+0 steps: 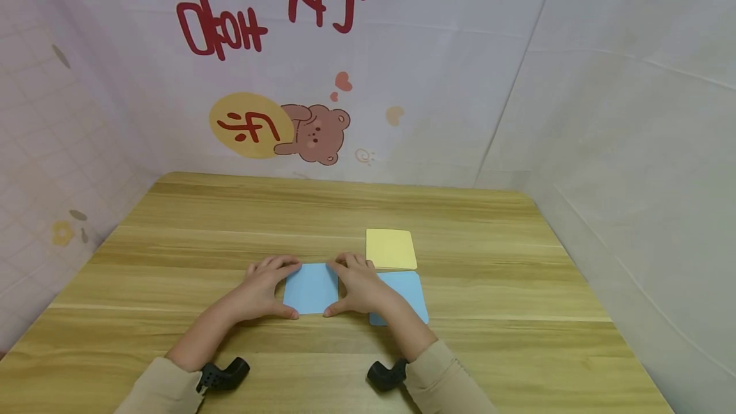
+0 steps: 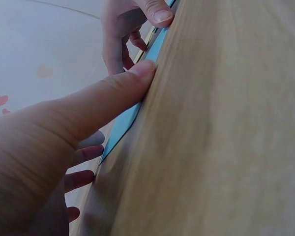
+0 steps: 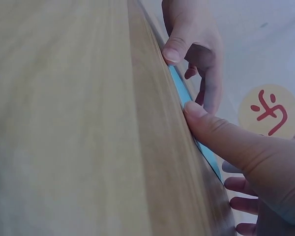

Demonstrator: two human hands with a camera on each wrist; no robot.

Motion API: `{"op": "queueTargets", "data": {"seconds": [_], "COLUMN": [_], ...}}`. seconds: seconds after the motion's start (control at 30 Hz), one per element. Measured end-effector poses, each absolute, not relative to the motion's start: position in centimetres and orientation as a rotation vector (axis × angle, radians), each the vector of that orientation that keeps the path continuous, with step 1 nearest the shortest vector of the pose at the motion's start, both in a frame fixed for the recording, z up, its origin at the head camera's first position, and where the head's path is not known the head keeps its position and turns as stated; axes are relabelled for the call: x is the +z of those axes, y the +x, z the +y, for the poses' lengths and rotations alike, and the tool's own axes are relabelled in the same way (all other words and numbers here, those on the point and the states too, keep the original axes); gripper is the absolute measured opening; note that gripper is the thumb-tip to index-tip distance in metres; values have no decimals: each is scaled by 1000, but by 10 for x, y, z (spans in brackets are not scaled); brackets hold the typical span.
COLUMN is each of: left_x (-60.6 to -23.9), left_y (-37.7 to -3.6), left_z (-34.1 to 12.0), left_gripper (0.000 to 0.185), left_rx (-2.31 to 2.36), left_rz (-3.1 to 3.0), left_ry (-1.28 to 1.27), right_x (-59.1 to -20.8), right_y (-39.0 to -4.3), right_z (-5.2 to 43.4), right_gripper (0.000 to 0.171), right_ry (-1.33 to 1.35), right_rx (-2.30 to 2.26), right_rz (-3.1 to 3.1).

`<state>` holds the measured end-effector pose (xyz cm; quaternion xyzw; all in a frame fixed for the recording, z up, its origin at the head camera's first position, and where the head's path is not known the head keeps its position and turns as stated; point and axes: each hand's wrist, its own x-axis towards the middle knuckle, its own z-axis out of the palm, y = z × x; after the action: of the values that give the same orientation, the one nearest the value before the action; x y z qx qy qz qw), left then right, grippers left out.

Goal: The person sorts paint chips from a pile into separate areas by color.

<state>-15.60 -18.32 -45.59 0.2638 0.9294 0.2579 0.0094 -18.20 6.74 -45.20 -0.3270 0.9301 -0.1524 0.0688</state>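
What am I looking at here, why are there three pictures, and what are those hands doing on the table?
These are three cameras filming one moment. The wide picture comes from a camera on a person's head, looking down at a wooden table. The two close-ups come from cameras strapped to the wrists, so they skim sideways along the tabletop.

No machine is at work, just two bare hands. The left hand and the right hand bracket a blue paper square lying flat, thumbs at its near edge and fingertips at its far edge. The wrist views show the thumbs pressing at that edge.

A second blue square lies partly under the right hand, and a yellow square sits just behind it. A cartoon bear backdrop hangs behind.
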Motion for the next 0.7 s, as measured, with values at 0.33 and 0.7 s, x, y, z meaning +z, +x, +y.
{"op": "queueTargets", "data": {"seconds": [0.33, 0.7], "left_x": [-456, -456], "left_y": [-156, -155], "left_z": [-183, -183], "left_gripper": [96, 96], "left_rx": [822, 834], "left_rz": [2891, 2898], "left_ry": [818, 819], "right_x": [-449, -451], "right_y": [-182, -181], "right_z": [66, 66], "right_gripper": [102, 103], "right_ry": [-973, -985], "right_rx": [-506, -528], "right_rz": [2784, 2804]}}
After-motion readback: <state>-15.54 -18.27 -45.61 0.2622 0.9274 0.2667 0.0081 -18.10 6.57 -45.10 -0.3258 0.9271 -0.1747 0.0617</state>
